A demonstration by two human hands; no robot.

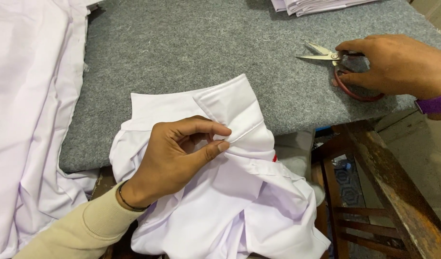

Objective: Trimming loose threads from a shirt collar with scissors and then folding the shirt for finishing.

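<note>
A white shirt (239, 192) hangs over the near edge of a grey felt-covered table (182, 52), its collar part lying on the felt. My left hand (175, 156) pinches a fold of the white shirt between thumb and forefinger. My right hand (395, 64), with a purple band at the wrist, rests on the red handles of a pair of scissors (338, 64) lying on the felt at the right. The steel blades point left and stand slightly apart.
More white fabric (31, 120) is heaped along the left side. A stack of folded white pieces (316, 5) lies at the far edge. A worn wooden frame (393, 187) stands below the table at the right.
</note>
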